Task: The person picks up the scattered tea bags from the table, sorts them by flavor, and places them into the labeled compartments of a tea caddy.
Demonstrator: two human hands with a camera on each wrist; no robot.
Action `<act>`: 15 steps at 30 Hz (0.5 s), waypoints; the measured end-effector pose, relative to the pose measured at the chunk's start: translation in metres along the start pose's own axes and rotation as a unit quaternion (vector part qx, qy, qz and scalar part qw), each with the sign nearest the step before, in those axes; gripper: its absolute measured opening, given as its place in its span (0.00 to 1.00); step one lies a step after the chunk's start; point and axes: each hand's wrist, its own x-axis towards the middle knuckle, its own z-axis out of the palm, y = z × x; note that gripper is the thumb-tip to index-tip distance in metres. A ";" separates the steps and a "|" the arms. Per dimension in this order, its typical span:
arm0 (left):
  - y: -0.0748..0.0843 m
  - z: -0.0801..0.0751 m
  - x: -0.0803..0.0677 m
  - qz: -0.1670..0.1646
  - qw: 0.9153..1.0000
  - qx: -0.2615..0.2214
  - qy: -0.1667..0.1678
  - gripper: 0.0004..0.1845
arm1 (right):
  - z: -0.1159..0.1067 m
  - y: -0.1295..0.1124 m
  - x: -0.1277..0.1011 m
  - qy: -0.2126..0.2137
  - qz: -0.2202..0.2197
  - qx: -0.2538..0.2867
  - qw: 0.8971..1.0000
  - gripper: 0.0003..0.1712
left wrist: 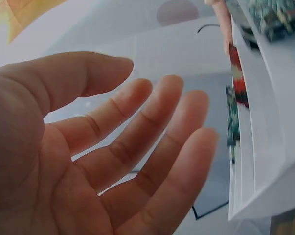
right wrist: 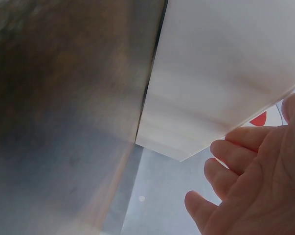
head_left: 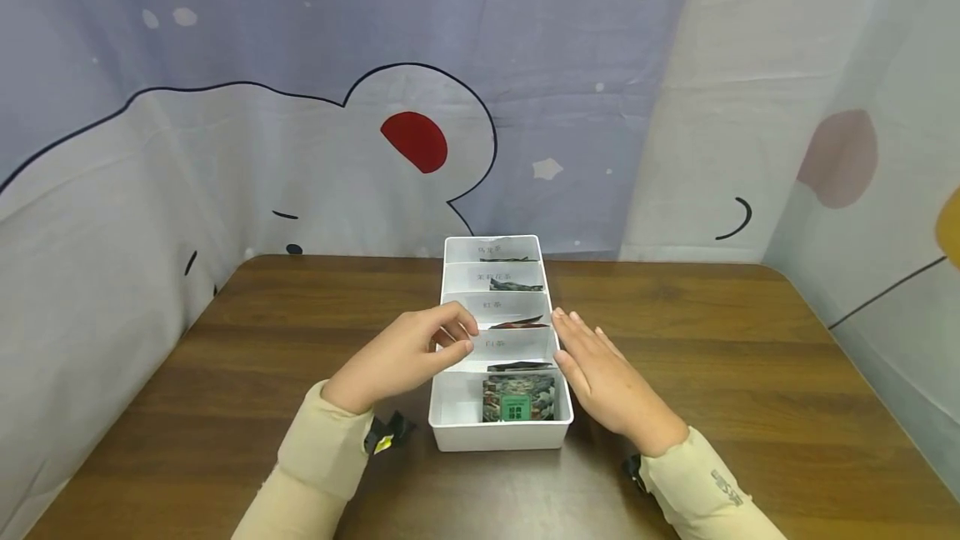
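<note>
A white divided tray [head_left: 495, 437] stands lengthwise in the middle of the brown table [head_left: 750, 357]. Its compartments have paper labels and hold dark packets. A green printed packet [head_left: 519, 398] lies in the nearest compartment. My left hand [head_left: 408, 357] is at the tray's left rim, with its fingertips over a labelled divider. The left wrist view shows that hand [left wrist: 113, 156] with loosely spread fingers holding nothing, the tray [left wrist: 269, 122] just beside it. My right hand [head_left: 600, 373] lies flat with straight fingers along the tray's right wall. The right wrist view shows its fingers [right wrist: 235, 152] next to the white wall [right wrist: 225, 73].
A cartoon-printed cloth backdrop [head_left: 300, 157] closes off the table's back and both sides. Bare wood [right wrist: 64, 98] extends to the left and right of the tray. A small black strap clip [head_left: 386, 432] sits at my left wrist.
</note>
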 end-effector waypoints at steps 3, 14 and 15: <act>-0.005 -0.005 0.001 -0.017 0.999 0.007 0.030 0.05 | 0.000 0.001 0.001 0.000 0.000 0.001 1.000 0.33; -0.050 -0.010 0.010 -0.072 0.980 0.054 0.179 0.07 | -0.002 0.007 0.002 0.017 0.013 -0.006 1.000 0.31; -0.056 -0.010 0.011 -0.080 0.978 0.058 0.186 0.08 | -0.003 0.009 0.002 0.020 0.017 -0.006 1.000 0.31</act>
